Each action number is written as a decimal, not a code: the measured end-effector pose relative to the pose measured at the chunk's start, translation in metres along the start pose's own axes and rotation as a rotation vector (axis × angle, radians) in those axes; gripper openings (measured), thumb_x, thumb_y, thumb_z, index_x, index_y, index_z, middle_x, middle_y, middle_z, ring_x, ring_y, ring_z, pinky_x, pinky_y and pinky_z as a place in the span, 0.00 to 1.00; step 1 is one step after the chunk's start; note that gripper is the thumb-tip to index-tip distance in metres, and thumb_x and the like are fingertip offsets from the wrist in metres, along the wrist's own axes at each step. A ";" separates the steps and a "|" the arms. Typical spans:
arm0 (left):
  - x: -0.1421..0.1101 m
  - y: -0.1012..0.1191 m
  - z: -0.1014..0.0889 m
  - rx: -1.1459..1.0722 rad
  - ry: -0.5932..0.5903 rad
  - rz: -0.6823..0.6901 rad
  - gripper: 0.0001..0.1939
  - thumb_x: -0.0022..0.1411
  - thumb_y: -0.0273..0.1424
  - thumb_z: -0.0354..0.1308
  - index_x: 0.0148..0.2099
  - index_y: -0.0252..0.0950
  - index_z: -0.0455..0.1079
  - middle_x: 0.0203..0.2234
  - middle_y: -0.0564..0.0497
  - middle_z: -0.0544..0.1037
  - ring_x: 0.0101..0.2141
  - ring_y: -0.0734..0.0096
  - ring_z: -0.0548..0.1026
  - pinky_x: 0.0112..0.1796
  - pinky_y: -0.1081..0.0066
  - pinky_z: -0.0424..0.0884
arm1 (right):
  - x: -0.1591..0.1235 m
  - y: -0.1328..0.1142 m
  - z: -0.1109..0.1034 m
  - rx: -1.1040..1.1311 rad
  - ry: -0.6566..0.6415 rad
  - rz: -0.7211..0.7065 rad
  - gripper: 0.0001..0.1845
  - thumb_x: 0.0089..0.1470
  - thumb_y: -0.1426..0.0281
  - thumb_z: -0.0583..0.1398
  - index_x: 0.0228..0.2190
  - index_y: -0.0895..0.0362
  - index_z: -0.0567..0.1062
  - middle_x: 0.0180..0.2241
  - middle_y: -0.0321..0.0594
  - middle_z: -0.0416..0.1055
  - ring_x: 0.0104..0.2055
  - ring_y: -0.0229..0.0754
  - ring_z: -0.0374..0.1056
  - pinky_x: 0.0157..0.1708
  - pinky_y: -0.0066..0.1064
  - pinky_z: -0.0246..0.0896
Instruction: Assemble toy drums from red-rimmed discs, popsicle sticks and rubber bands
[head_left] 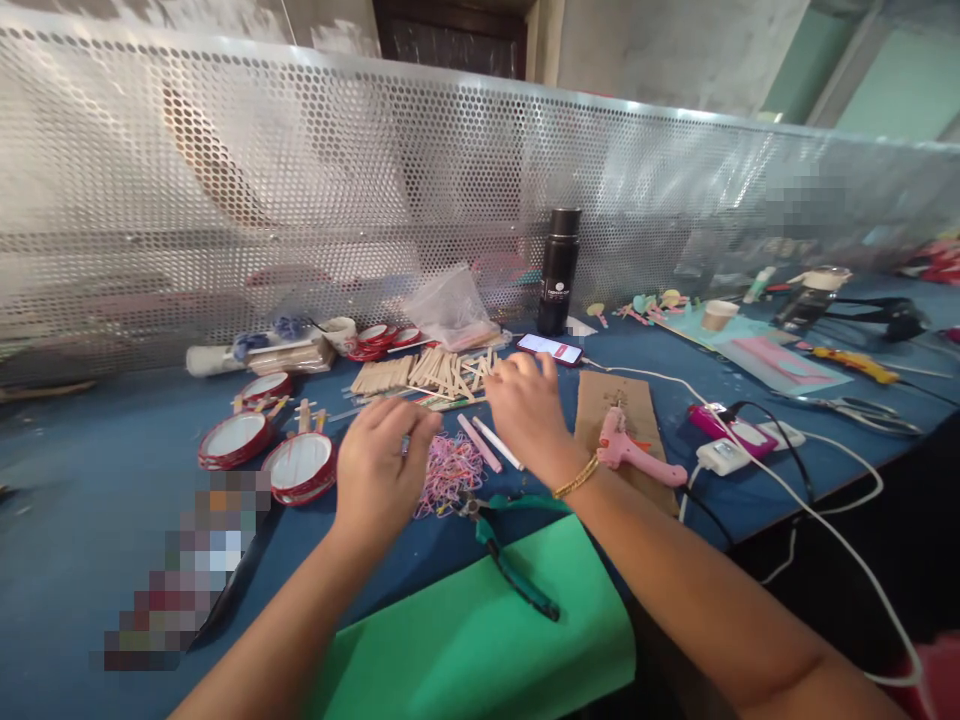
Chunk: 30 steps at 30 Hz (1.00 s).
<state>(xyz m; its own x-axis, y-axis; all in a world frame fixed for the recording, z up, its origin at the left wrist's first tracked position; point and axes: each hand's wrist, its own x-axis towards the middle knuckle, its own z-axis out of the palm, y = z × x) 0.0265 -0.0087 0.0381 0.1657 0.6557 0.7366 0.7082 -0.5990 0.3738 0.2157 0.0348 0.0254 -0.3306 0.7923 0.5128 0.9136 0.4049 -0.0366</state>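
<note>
My left hand hovers at the left edge of a pile of pink and purple elastic cords. Its fingers are curled together towards the thumb; whatever they hold, if anything, is hidden. My right hand, with a gold bracelet at the wrist, is bent with curled fingers beside the wooden craft sticks; its fingertips are mostly out of sight. Between the hands lie a pink stick-shaped piece and a white one. Green-handled pliers rest partly on a green sheet in front of me.
Round red-rimmed pieces lie left. A black bottle and a phone are behind my hands. Right are a pink glue gun on cardboard, white cables, a power strip and scissors. A perforated metal screen borders the back.
</note>
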 end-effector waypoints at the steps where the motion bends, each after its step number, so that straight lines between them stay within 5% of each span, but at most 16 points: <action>1: 0.001 -0.003 -0.003 0.007 0.043 -0.048 0.18 0.70 0.35 0.53 0.25 0.41 0.63 0.21 0.52 0.69 0.27 0.64 0.69 0.33 0.64 0.63 | 0.003 0.009 -0.004 -0.006 0.001 0.035 0.19 0.67 0.77 0.52 0.39 0.56 0.84 0.44 0.52 0.80 0.53 0.59 0.68 0.59 0.58 0.52; 5: -0.001 -0.009 -0.008 0.029 0.090 -0.129 0.28 0.69 0.38 0.54 0.20 0.41 0.47 0.15 0.57 0.52 0.20 0.71 0.57 0.27 0.66 0.53 | 0.011 0.026 -0.011 -0.021 0.069 0.125 0.21 0.69 0.68 0.53 0.31 0.57 0.83 0.33 0.50 0.79 0.40 0.52 0.70 0.46 0.45 0.56; 9: -0.013 0.000 0.003 0.123 -0.109 -0.113 0.23 0.66 0.38 0.57 0.20 0.41 0.60 0.15 0.55 0.64 0.21 0.69 0.64 0.27 0.68 0.55 | 0.014 0.018 -0.009 0.051 0.014 0.084 0.18 0.63 0.74 0.55 0.24 0.57 0.79 0.28 0.44 0.77 0.32 0.45 0.68 0.34 0.36 0.51; 11: -0.020 0.005 0.012 0.194 -0.219 -0.130 0.08 0.66 0.38 0.58 0.37 0.42 0.76 0.17 0.55 0.70 0.21 0.66 0.69 0.25 0.69 0.57 | 0.015 0.011 -0.005 0.101 -0.004 0.047 0.13 0.60 0.75 0.56 0.28 0.57 0.79 0.30 0.42 0.78 0.33 0.43 0.68 0.34 0.35 0.51; 13: -0.025 0.008 0.019 0.175 -0.280 -0.123 0.17 0.67 0.33 0.57 0.57 0.41 0.74 0.27 0.52 0.79 0.26 0.62 0.76 0.27 0.69 0.65 | 0.017 0.006 0.000 0.146 -0.014 -0.006 0.08 0.60 0.74 0.59 0.36 0.57 0.79 0.35 0.41 0.80 0.37 0.44 0.71 0.37 0.34 0.54; 15: -0.027 0.008 0.024 0.119 -0.290 -0.100 0.26 0.66 0.27 0.57 0.66 0.41 0.67 0.46 0.44 0.82 0.35 0.60 0.82 0.33 0.66 0.73 | 0.024 0.003 0.006 0.164 -0.064 -0.076 0.10 0.61 0.72 0.60 0.43 0.56 0.78 0.42 0.42 0.81 0.43 0.45 0.73 0.42 0.34 0.55; 18: -0.027 0.000 0.027 0.081 -0.270 -0.040 0.25 0.65 0.21 0.53 0.61 0.41 0.72 0.64 0.40 0.73 0.47 0.55 0.82 0.42 0.61 0.79 | 0.043 0.001 0.020 0.111 -0.210 -0.146 0.13 0.68 0.71 0.56 0.42 0.56 0.81 0.42 0.44 0.83 0.44 0.45 0.75 0.46 0.35 0.56; 23: -0.027 -0.011 0.024 -0.029 -0.291 0.048 0.29 0.57 0.11 0.46 0.51 0.39 0.79 0.54 0.45 0.82 0.51 0.60 0.81 0.52 0.59 0.79 | 0.095 -0.009 0.052 0.069 -0.236 -0.183 0.18 0.70 0.70 0.54 0.42 0.58 0.85 0.43 0.50 0.84 0.45 0.48 0.76 0.46 0.36 0.56; 30: -0.028 -0.006 0.023 0.009 -0.138 0.153 0.27 0.56 0.11 0.49 0.47 0.39 0.81 0.57 0.42 0.79 0.60 0.51 0.71 0.59 0.45 0.72 | 0.171 -0.035 0.107 0.039 -0.190 -0.226 0.18 0.69 0.71 0.54 0.48 0.56 0.83 0.49 0.50 0.82 0.51 0.51 0.72 0.47 0.38 0.59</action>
<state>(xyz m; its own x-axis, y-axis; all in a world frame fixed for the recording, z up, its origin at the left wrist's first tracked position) 0.0337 -0.0129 0.0027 0.3636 0.6144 0.7002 0.6737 -0.6926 0.2579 0.1015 0.2048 0.0224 -0.5667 0.7496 0.3420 0.8030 0.5954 0.0256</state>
